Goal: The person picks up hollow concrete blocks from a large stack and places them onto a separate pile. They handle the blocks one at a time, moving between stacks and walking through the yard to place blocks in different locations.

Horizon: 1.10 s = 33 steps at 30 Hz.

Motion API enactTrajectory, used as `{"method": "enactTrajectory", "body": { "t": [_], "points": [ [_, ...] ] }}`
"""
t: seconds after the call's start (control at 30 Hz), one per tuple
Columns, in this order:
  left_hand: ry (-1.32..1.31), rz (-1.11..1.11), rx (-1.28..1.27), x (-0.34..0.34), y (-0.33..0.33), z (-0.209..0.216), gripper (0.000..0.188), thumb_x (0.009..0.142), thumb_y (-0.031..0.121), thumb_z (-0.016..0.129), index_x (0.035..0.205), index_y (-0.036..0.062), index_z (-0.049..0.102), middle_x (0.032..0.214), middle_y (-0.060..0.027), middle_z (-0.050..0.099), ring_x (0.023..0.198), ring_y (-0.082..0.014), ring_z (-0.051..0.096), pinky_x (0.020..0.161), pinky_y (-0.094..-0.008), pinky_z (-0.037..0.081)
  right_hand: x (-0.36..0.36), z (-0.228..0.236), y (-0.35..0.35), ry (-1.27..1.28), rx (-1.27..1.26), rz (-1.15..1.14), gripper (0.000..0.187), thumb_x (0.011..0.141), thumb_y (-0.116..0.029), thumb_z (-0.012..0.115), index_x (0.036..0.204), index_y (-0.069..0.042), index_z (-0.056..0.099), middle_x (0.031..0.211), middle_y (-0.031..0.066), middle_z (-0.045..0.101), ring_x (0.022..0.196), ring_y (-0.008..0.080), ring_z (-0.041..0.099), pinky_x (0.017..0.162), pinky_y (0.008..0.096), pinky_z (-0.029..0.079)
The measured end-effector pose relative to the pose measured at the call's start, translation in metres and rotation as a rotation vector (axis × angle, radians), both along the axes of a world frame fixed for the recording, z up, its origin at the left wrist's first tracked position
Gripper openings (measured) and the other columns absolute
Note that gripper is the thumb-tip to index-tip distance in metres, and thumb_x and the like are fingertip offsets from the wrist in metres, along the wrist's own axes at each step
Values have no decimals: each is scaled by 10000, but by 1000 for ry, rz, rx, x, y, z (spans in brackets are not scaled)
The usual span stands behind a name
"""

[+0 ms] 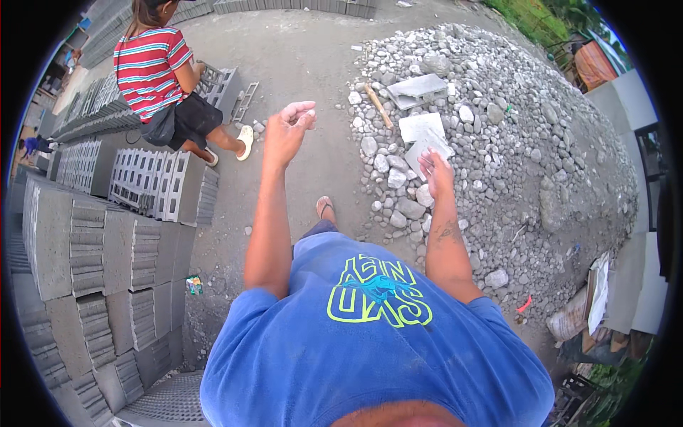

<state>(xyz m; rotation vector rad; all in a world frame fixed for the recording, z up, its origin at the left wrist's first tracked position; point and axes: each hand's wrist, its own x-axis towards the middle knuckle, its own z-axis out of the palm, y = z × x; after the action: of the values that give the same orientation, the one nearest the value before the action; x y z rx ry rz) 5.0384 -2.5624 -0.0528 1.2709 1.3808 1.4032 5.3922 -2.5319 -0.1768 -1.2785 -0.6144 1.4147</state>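
Note:
My left hand [288, 132] is raised ahead of me over the bare ground, fingers loosely bent and nothing in them. On the other side my right hand [437, 173] hangs with its fingers apart, also holding nothing. Behind its fingertips in the picture lies a broken grey concrete slab [429, 144], on a heap of stones [491, 135]. Just beyond are a pale flat block [420, 126] and another grey block piece [420, 90]. A wooden stick [378, 105] rests on the stones left of them.
Stacked hollow concrete blocks [160, 181] line my left, with a tall block wall [107, 249] nearer. A person in a striped red shirt [151, 71] stands by blocks at the far left. Sacks [573, 313] lie at the right. My sandalled foot [326, 211] is on the ground.

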Motion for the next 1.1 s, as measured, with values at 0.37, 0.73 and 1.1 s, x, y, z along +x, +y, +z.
{"method": "enactTrajectory", "body": {
  "t": [0.37,0.73,1.1],
  "points": [
    [96,-211,-112,-49,325,-16,265,842,141,595,1057,-13,618,842,-51,640,742,-102,586,709,-244,465,80,-134,-82,-253,-910,-240,307,841,-319,580,1015,-66,568,933,64,633,803,188,614,607,303,459],
    [23,157,-129,-176,614,-47,253,828,115,607,1041,-18,628,810,-63,653,723,-109,604,681,-245,476,-12,-158,432,-660,-618,313,296,830,-286,591,989,-38,624,861,80,666,681,157,633,527,260,462],
    [-165,533,-34,-377,855,-65,272,854,125,581,1064,-48,607,820,-62,635,715,-107,582,689,-238,482,-227,-74,1013,-696,162,386,272,869,-252,564,1020,-34,620,844,54,653,677,115,618,545,225,446]
  ]
}}
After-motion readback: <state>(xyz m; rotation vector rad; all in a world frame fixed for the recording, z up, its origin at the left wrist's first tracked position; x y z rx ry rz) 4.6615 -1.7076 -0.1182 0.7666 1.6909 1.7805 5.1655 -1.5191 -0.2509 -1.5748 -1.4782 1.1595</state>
